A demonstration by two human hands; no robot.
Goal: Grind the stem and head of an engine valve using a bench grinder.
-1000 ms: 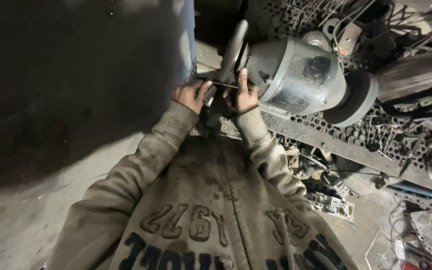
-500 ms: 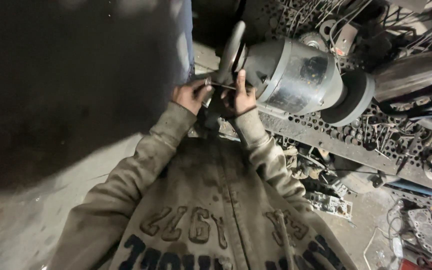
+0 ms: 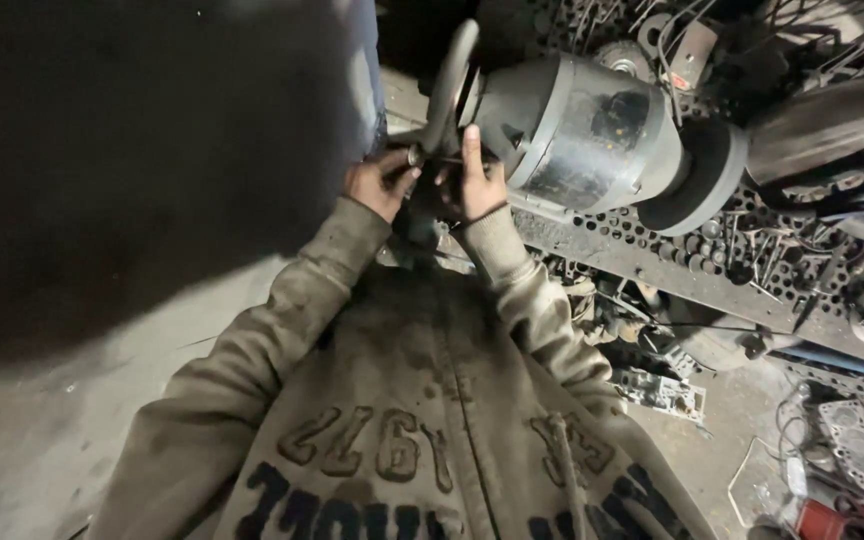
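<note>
Head view: looks down over a soiled tan sweatshirt [image 3: 422, 420] to a bench grinder on a perforated steel bench.
Far left: a large dark mass [image 3: 132, 150] fills the upper left; its nature cannot be told. Pale concrete floor [image 3: 42, 440] lies below it.
Left hand [image 3: 380, 185]: fingers curled together and clamped on the near end of a thin metal rod [image 3: 430, 160], just left of the wheel.
Workpiece: the thin metal rod lies roughly level between both hands, its middle touching or just beside the rim of the grinding wheel [image 3: 449, 85]; actual contact cannot be told.
Handling: judged stiff, light and narrow; likely to heat up and to twist if it snags. Hold at both ends, well back from the wheel face, as is done here.
Right hand [image 3: 474, 180]: closed on the far end of the rod, one finger extended upward along the motor side of the wheel.
Motor housing [image 3: 582, 135]: grey drum, judged heavy and fixed; not a grip point.
Second wheel [image 3: 700, 180]: dark, thick, on the right shaft end.
Bench [image 3: 652, 255]: perforated plate strewn with small metal parts.
Far right: tangled cables and scrap [image 3: 852, 440] on the floor.
</note>
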